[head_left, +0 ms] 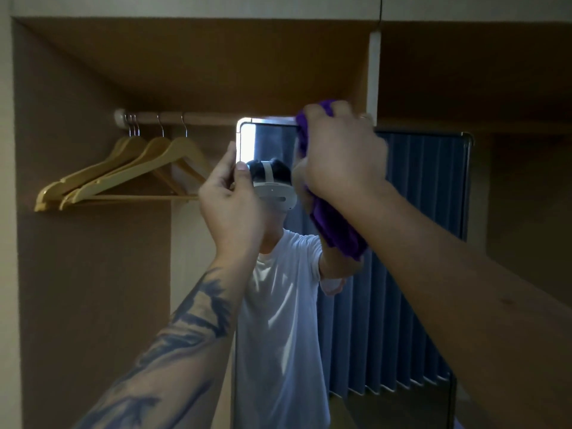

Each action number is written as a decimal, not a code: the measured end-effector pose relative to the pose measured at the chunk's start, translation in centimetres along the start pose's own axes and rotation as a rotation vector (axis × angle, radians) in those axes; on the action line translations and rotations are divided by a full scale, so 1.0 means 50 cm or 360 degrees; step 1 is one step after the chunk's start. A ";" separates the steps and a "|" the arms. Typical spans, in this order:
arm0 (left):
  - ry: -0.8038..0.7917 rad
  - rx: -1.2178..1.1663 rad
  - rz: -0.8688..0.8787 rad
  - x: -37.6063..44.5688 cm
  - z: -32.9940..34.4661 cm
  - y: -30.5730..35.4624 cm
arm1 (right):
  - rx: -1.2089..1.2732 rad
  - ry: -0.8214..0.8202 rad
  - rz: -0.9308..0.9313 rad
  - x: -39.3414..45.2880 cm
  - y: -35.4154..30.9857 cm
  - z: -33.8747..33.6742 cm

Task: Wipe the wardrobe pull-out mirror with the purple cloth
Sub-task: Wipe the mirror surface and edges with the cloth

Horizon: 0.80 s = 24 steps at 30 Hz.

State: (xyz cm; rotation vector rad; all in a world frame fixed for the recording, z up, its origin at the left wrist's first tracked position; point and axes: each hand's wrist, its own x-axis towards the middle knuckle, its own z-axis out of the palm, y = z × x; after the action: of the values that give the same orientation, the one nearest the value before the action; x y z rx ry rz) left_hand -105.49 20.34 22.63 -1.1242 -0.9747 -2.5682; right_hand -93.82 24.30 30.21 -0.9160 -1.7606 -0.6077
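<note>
The left edge of the mirror, near its top corner, is gripped by the left hand, the thumb laid on the glass. The purple cloth is grasped by the right hand and pressed against the glass at the mirror's top edge, with its loose end hanging below the wrist. Farther back, wooden hangers are hung at the left end of the wardrobe rail.
</note>
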 end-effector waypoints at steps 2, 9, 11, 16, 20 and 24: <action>-0.0037 -0.0042 -0.0041 0.002 -0.004 0.002 | 0.0149 -0.0002 -0.0219 0.005 -0.046 0.002; -0.0084 0.0035 0.0015 0.007 -0.014 0.005 | 0.0272 -0.0059 -0.0406 0.007 0.009 0.004; -0.0068 0.0051 0.0032 0.005 -0.011 0.006 | 0.0182 -0.0043 -0.0175 0.006 0.056 0.003; -0.0072 0.0092 0.0051 -0.002 -0.010 0.010 | 0.0084 0.0053 0.0095 -0.013 0.049 0.008; -0.0104 0.0041 -0.0020 -0.003 -0.013 0.018 | 0.0229 0.0021 -0.0256 -0.006 -0.032 0.016; -0.0132 -0.0060 -0.0141 -0.004 -0.017 0.020 | 0.0345 -0.0081 -0.0459 0.006 -0.048 0.008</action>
State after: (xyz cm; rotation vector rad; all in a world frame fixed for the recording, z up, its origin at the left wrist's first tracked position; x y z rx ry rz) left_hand -105.47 19.00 22.58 -1.2330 -1.0208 -2.6385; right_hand -96.06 23.30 30.36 -0.5369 -1.9784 -0.5653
